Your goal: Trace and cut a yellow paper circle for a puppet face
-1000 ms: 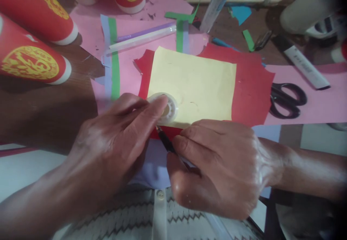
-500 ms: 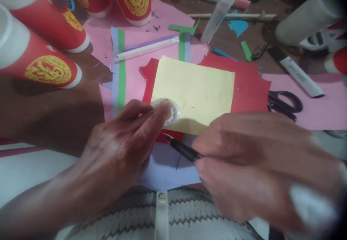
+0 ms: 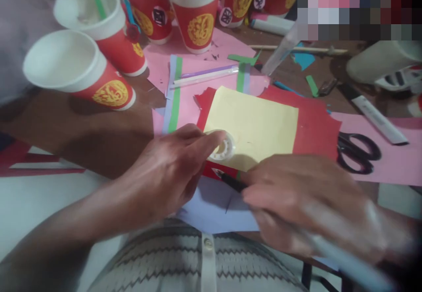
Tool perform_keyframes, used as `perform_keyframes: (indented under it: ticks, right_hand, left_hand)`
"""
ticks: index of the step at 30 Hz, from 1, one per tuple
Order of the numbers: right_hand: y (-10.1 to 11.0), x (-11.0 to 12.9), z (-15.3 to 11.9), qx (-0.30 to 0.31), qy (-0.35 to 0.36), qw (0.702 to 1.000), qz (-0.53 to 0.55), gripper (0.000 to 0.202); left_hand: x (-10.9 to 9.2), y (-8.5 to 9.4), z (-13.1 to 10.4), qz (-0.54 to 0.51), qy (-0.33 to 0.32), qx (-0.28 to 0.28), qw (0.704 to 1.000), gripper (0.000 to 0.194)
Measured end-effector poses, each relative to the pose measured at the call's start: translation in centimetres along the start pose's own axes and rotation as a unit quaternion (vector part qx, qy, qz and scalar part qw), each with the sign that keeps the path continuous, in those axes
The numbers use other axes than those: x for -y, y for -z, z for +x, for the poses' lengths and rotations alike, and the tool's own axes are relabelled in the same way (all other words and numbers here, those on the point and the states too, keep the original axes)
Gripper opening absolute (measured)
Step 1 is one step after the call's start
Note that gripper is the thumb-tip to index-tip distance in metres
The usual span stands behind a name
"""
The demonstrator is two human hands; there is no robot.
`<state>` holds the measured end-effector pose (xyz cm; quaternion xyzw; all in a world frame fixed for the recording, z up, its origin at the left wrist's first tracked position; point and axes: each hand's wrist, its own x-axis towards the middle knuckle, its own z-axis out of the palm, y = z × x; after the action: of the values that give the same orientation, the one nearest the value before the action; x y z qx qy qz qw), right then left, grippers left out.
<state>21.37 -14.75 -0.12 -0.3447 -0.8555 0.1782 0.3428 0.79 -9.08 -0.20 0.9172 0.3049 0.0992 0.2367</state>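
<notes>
My left hand (image 3: pixel 174 164) pinches a small white tape roll (image 3: pixel 231 147) against the lower left corner of a yellow sheet of paper (image 3: pixel 257 118). The thumb lies across the ring, and the other fingers are partly hidden beneath the hand. In my right hand (image 3: pixel 296 195) is a black pen (image 3: pixel 234 182) with a pointed metal nib. Its tip is just below the yellow sheet's near edge, over red paper (image 3: pixel 319 129). Whether the nib touches the paper I cannot tell. A lilac sheet (image 3: pixel 211 204) with a thin dark line lies nearest my body.
Red paper cups (image 3: pixel 114 93) stand at the left and back, some holding coloured sticks. Black-handled scissors (image 3: pixel 359 151) and a grey-white marker (image 3: pixel 376 118) lie at the right. Purple and white straws (image 3: pixel 206 75) rest on striped pink paper. Green and blue scraps are strewn behind.
The whole view has shifted, so things appear farther right and lower. The pen remains in my right hand with its tip near the yellow sheet. My left hand still presses the tape roll.
</notes>
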Motion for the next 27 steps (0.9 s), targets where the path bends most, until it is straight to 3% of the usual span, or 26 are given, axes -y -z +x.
perform_keyframes:
  ticks: [2,6,18,27]
  right_hand:
    - [-0.7,0.2,0.1,0.024,0.072,0.996,-0.050,0.014]
    - [-1.7,0.1,0.7,0.023,0.109,0.988,-0.110,0.016]
    - [-2.4,0.7,1.0,0.053,0.081,0.984,-0.148,0.028]
    - [-1.8,0.8,0.3,0.022,0.102,0.985,-0.139,0.021]
  left_hand:
    - [0.2,0.3,-0.1,-0.012,0.006,0.025,1.000,0.038]
    - [0.3,0.6,-0.2,-0.029,0.014,0.037,0.999,0.033]
    - [0.2,0.5,-0.3,-0.025,0.002,0.031,0.999,0.036]
    - [0.1,0.3,-0.2,-0.018,0.006,0.029,0.999,0.032]
